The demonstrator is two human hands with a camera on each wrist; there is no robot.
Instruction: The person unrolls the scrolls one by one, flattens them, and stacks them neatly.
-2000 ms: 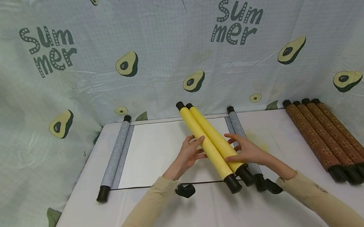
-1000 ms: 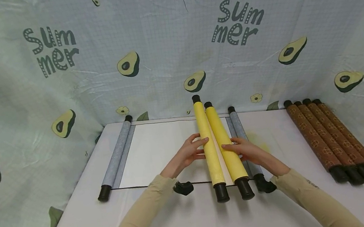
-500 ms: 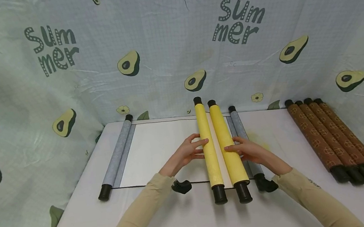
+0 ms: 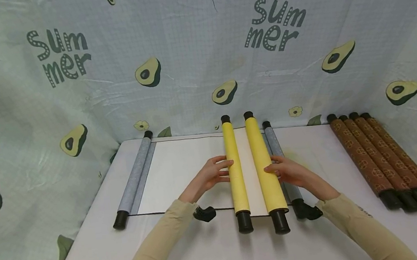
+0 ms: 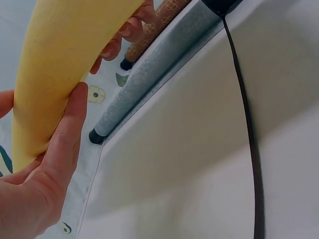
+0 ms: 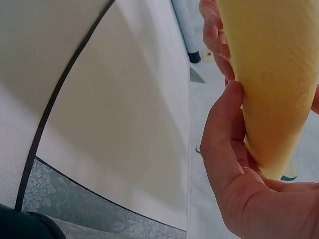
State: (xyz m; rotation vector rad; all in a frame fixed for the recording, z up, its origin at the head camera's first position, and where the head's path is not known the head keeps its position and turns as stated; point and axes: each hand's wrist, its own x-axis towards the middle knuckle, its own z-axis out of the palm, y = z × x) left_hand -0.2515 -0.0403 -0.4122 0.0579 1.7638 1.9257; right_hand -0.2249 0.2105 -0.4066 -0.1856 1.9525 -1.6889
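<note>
A yellow scroll is held above the table, its left roller [image 4: 236,174] and right roller [image 4: 267,170] standing apart with a pale strip [image 4: 250,177] of paper between them. Black knobs cap both rollers. My left hand [image 4: 212,173] grips the left roller with fingers and thumb round it. On the other side, my right hand [image 4: 289,170] holds the right roller, its thumb on the near face. In the left wrist view the yellow roll [image 5: 65,69] sits within the curled left hand [image 5: 50,169]. The right wrist view has the right hand [image 6: 234,174] wrapped round its roll [image 6: 274,74].
Beneath lies a spread-out scroll with a white sheet [image 4: 182,173] and grey-blue rollers [image 4: 133,177] at both sides. Several brown patterned scrolls [image 4: 366,157] lie side by side on the right of the white table [image 4: 194,259]. A printed cloth [image 4: 179,28] hangs behind.
The two yellow rollers, earlier close together and slanted, now stand more upright and farther apart. More pale paper shows between them; over the last half second the left hand moved slightly left, the right slightly right.
</note>
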